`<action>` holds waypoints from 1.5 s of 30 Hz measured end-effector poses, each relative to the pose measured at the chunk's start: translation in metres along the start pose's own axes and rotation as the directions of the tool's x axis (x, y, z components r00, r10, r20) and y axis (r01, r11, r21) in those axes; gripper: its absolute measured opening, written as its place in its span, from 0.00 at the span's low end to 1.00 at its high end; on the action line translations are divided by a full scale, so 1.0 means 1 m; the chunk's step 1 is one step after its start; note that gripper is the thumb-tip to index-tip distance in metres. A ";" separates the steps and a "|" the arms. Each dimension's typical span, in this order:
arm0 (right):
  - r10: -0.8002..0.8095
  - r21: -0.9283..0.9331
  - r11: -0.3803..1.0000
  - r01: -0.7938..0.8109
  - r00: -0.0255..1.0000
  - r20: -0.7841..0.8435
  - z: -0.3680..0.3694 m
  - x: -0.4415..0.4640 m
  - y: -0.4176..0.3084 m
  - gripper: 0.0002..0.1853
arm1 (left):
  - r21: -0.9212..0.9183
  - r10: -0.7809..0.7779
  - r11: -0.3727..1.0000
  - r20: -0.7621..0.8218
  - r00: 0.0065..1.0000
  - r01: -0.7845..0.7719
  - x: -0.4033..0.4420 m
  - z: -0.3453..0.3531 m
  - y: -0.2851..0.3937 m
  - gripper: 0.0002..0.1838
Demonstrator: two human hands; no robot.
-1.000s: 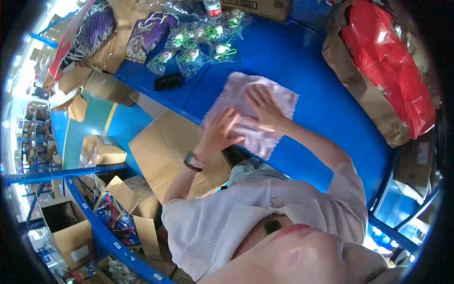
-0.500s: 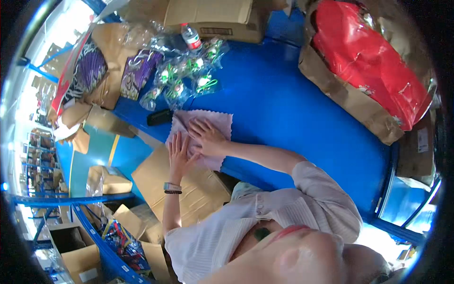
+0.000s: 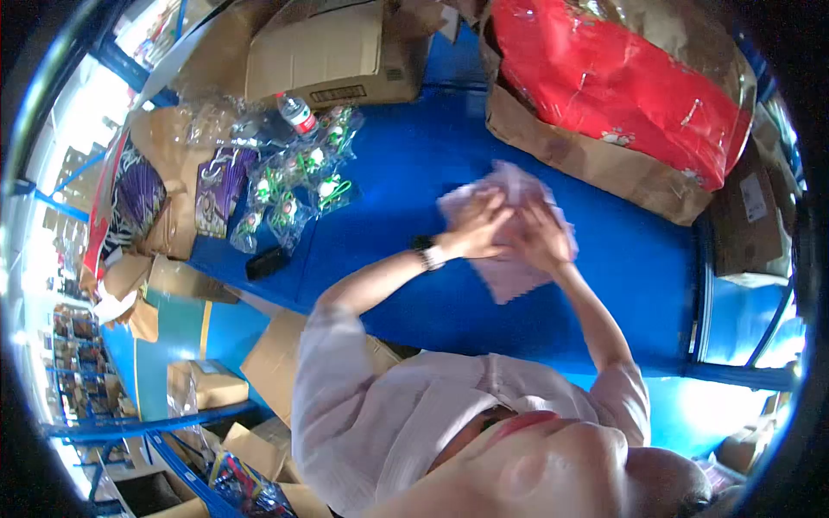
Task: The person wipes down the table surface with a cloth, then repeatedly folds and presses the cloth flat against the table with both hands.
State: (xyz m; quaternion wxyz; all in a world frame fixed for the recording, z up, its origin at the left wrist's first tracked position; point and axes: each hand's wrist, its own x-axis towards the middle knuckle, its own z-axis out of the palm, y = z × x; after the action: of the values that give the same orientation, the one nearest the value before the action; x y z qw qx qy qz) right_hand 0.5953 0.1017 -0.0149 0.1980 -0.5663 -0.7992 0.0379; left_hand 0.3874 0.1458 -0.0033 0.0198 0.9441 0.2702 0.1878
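A pink cloth with zigzag edges (image 3: 509, 281) lies on the blue tabletop (image 3: 406, 198), in front of my body. My left hand (image 3: 477, 226), with a watch on its wrist, presses flat on the cloth's left part, fingers spread. On the right part rests my right hand (image 3: 546, 235), also flat with fingers stretched out. Both hands look slightly blurred. Neither is wrapped round anything.
Several bagged trinkets with green cords (image 3: 289, 207) lie left, near a bottle (image 3: 297, 114), purple bags (image 3: 218, 194) and a black object (image 3: 267, 262). A carton (image 3: 319, 56) stands behind; a box with red wrapping (image 3: 622, 86) stands back right.
Both hands and the pink cloth have moved right across the table, from beside the black object to the middle. The camera view has shifted too.
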 end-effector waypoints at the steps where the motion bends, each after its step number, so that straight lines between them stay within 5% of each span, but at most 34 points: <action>1: 0.251 -0.105 0.965 -0.242 0.965 0.078 -0.045 -0.023 0.000 0.27 | -0.111 0.024 0.994 0.020 1.000 -0.022 0.033 0.013 0.021 0.47; 6: 0.600 -0.297 0.691 -0.659 0.752 -0.273 -0.089 -0.165 0.072 0.32 | -0.304 0.417 0.874 0.068 0.906 -0.379 0.168 0.108 0.135 0.48; 7: 0.651 -0.191 0.684 -0.704 0.707 -0.276 -0.101 -0.187 0.076 0.34 | -0.288 0.483 0.846 0.058 0.874 -0.448 0.181 0.130 0.160 0.50; 10: 0.591 -0.232 0.715 -0.659 0.748 -0.302 -0.095 -0.232 0.098 0.36 | -0.242 0.491 0.839 -0.050 0.870 -0.488 0.184 0.165 0.200 0.52; 14: 0.545 -0.481 0.634 -0.605 0.791 -0.277 -0.089 -0.230 0.098 0.38 | -0.434 0.435 0.789 -0.105 0.894 -0.435 0.163 0.161 0.184 0.54; 19: 0.294 -0.347 0.885 -0.310 0.951 -0.100 -0.056 -0.157 0.046 0.41 | -0.307 0.214 0.901 -0.302 0.929 -0.307 0.061 0.107 0.110 0.53; 20: 0.210 -0.188 0.959 -0.210 0.977 -0.020 -0.058 -0.131 0.020 0.43 | -0.305 0.160 0.920 -0.280 0.946 -0.246 0.030 0.078 0.090 0.51; 22: 0.030 -0.231 0.973 -0.025 0.999 0.020 -0.032 -0.090 -0.008 0.44 | -0.263 0.043 0.960 -0.200 0.979 -0.096 -0.034 0.023 0.057 0.50; 24: -0.124 -0.178 0.972 0.153 0.979 0.163 -0.024 -0.029 -0.071 0.45 | -0.164 -0.114 0.982 -0.123 0.986 0.093 -0.095 -0.033 0.040 0.48; 29: -0.528 0.174 0.843 0.509 0.846 0.079 0.038 0.057 -0.194 0.46 | -0.003 -0.593 0.804 -0.072 0.802 0.594 -0.223 -0.105 0.039 0.48; 31: -0.652 0.179 0.748 0.638 0.758 0.022 0.074 0.075 -0.241 0.45 | 0.129 -0.633 0.729 -0.247 0.734 0.672 -0.259 -0.116 0.048 0.46; 32: -0.670 0.288 0.703 0.650 0.741 -0.035 0.102 0.080 -0.264 0.45 | 0.182 -0.743 0.629 -0.145 0.653 0.756 -0.284 -0.118 0.048 0.47; 34: -0.722 0.187 0.671 0.718 0.690 -0.057 0.098 0.091 -0.312 0.45 | 0.160 -0.794 0.544 -0.220 0.567 0.823 -0.311 -0.130 0.047 0.45; 38: -0.685 0.296 0.671 0.680 0.721 -0.103 0.118 0.088 -0.347 0.41 | 0.251 -0.850 0.410 -0.244 0.467 0.877 -0.355 -0.134 0.020 0.44; 45: -0.701 0.275 0.648 0.711 0.697 -0.151 0.117 0.072 -0.320 0.31 | 0.177 -0.823 0.452 -0.295 0.485 0.874 -0.320 -0.122 0.023 0.41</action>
State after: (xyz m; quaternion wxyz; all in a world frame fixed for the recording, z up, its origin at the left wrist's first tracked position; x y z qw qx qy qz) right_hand 0.2486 0.0736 -0.0115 0.2961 -0.1724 -0.9365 0.0748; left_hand 0.1041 -0.0475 0.0032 -0.0568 0.6527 0.7320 0.1868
